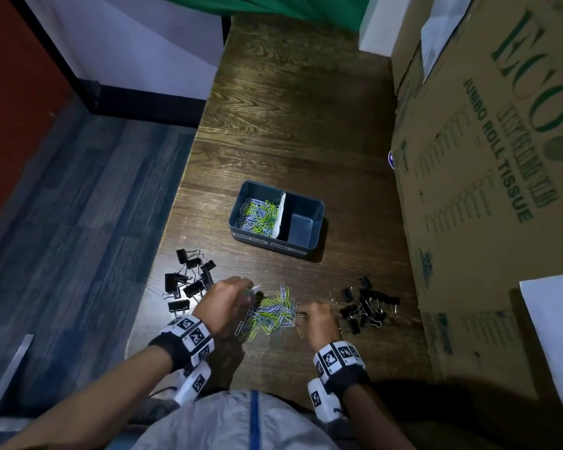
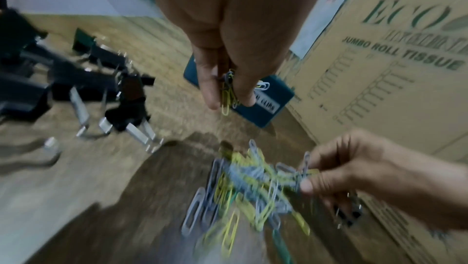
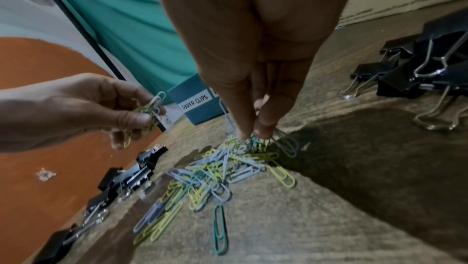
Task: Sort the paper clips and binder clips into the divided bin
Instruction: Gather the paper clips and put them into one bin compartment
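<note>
A dark blue divided bin (image 1: 306, 246) stands mid-table; its left compartment holds coloured paper clips (image 1: 259, 216), while the right one is bare. A loose pile of paper clips (image 1: 273, 315) lies near the front edge between my hands. My left hand (image 1: 250, 292) pinches a small bunch of paper clips (image 2: 228, 92) just above the table. My right hand (image 1: 301, 316) pinches several clips (image 3: 283, 142) at the pile's right edge, its fingertips (image 3: 241, 134) down in the pile. Black binder clips lie in a left group (image 1: 189, 280) and a right group (image 1: 367, 306).
A big cardboard box (image 1: 488, 157) printed "JUMBO ROLL TISSUE" walls off the table's right side. The table's left edge (image 1: 176, 203) drops to blue carpet. The bin's front labels read "PAPER CLIPS" (image 3: 195, 102) on the left.
</note>
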The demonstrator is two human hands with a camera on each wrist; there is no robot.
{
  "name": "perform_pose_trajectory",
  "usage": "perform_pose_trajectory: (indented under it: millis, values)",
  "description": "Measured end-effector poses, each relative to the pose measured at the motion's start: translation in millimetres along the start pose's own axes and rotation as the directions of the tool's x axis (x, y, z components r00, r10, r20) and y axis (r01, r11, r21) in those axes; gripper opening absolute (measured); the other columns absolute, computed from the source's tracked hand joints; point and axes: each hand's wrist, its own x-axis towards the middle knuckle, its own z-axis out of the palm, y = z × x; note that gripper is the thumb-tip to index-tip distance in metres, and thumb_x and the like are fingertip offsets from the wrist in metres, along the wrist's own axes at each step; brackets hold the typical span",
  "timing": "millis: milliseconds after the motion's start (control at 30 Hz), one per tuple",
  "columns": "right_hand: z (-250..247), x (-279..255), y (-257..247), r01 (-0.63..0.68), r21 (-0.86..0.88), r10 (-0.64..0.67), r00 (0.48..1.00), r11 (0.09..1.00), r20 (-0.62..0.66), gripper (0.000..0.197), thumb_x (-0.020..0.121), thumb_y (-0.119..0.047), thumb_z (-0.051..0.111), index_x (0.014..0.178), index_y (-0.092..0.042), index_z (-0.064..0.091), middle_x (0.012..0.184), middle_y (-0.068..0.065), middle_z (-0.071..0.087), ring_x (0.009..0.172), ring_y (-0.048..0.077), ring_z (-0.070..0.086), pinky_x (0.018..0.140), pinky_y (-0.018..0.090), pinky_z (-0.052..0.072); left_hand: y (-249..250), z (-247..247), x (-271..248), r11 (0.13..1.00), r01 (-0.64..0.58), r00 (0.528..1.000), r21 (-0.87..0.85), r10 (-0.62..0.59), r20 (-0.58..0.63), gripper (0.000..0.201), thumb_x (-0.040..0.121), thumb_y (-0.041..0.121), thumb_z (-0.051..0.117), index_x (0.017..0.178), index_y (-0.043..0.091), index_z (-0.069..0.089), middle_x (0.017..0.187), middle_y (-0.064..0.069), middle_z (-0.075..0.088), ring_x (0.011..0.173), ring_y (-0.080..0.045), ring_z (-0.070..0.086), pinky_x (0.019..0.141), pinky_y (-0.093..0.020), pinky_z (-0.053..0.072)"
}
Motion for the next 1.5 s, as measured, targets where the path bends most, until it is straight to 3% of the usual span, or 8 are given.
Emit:
perform_pose_trajectory:
  millis: [200, 400, 500, 633, 900, 1100, 1333, 1500]
  values:
    - [-28, -8, -8, 0.009, 0.033, -0.01, 1.0, 0.999, 0.006, 0.019, 0.088, -0.024, 0.072, 0.107, -0.022, 0.077, 0.103, 0.007, 0.075, 0.091, 0.017, 0.069, 0.079, 0.02, 0.048, 24, -61, 54, 0.993, -0.114, 0.975, 0.017, 0.116, -0.188, 0.025, 0.087, 0.004, 0.067, 0.111, 0.012, 0.067, 0.101, 0.004, 0.066, 0.081, -0.003, 0.058, 0.074, 0.002, 0.04]
    - [-69, -10, -41, 0.116, 0.125, -0.115, 0.993, 0.985, -0.009, 0.015, 0.089, -0.02, 0.073, 0.103, -0.016, 0.076, 0.094, 0.003, 0.076, 0.074, 0.008, 0.068, 0.073, 0.03, 0.06, 43, -100, 120, 0.999, 0.025, 0.976, 0.035, -0.016, -0.218, 0.034, 0.086, 0.017, 0.07, 0.118, 0.01, 0.062, 0.098, -0.012, 0.068, 0.083, -0.022, 0.063, 0.08, -0.04, 0.055]
    - [-93, -2, -66, 0.158, 0.172, -0.15, 0.987, 0.972, -0.056, 0.017, 0.089, -0.02, 0.07, 0.104, -0.013, 0.075, 0.092, 0.004, 0.073, 0.069, 0.006, 0.06, 0.061, 0.013, 0.047, 38, -98, 127, 0.994, 0.103, 0.978, 0.039, -0.094, -0.189, 0.053, 0.081, 0.024, 0.076, 0.128, 0.01, 0.056, 0.103, -0.017, 0.069, 0.093, -0.03, 0.065, 0.084, -0.043, 0.054]
    - [-128, 22, -103, 0.259, 0.187, -0.217, 0.951, 0.948, -0.219, 0.014, 0.089, -0.021, 0.072, 0.099, -0.012, 0.076, 0.086, -0.001, 0.069, 0.075, 0.009, 0.061, 0.073, 0.02, 0.047, 30, -75, 94, 0.993, 0.064, 0.959, 0.104, -0.032, -0.282, 0.021, 0.089, 0.018, 0.066, 0.11, 0.013, 0.065, 0.089, -0.005, 0.069, 0.071, -0.019, 0.064, 0.067, -0.031, 0.053]
    - [-133, 69, -147, 0.301, 0.244, -0.21, 0.917, 0.922, -0.339, 0.034, 0.081, -0.027, 0.08, 0.112, -0.016, 0.074, 0.094, 0.004, 0.074, 0.084, 0.019, 0.067, 0.082, 0.03, 0.053, -9, -12, 10, 0.984, 0.148, 0.988, 0.098, -0.151, 0.027, 0.011, 0.088, 0.023, 0.066, 0.099, 0.022, 0.064, 0.096, 0.001, 0.069, 0.079, -0.012, 0.06, 0.068, -0.023, 0.045]
    - [-58, 43, -84, 0.242, 0.133, -0.228, 0.967, 0.961, -0.111, 0.025, 0.084, -0.018, 0.075, 0.108, -0.023, 0.073, 0.101, 0.004, 0.074, 0.088, 0.017, 0.07, 0.082, 0.037, 0.059, -18, 17, -23, 0.957, 0.126, 0.916, 0.26, -0.213, 0.34, 0.098, 0.067, 0.052, 0.078, 0.143, 0.024, 0.022, 0.13, 0.0, 0.036, 0.099, -0.027, 0.059, 0.08, -0.039, 0.051]
    - [-22, 12, -12, 0.081, -0.218, -0.039, 0.982, 0.973, 0.187, 0.098, 0.07, -0.015, 0.087, 0.144, -0.048, 0.032, 0.127, 0.005, 0.033, 0.115, 0.025, 0.043, 0.098, 0.044, 0.047, -12, 34, -18, 0.949, 0.041, 0.931, 0.313, -0.15, 0.333, 0.111, 0.071, 0.028, 0.082, 0.152, 0.015, 0.006, 0.137, -0.006, 0.028, 0.093, -0.021, 0.053, 0.071, -0.03, 0.044]
    - [16, 6, -15, 0.167, -0.152, -0.156, 0.984, 0.974, 0.085, 0.092, 0.071, 0.015, 0.064, 0.142, -0.038, 0.04, 0.116, 0.003, 0.033, 0.11, 0.028, 0.049, 0.093, 0.044, 0.051, -4, 50, 2, 0.942, -0.02, 0.936, 0.335, -0.1, 0.337, 0.097, 0.076, 0.027, 0.077, 0.151, 0.018, 0.015, 0.132, -0.008, 0.034, 0.103, -0.025, 0.056, 0.077, -0.034, 0.048]
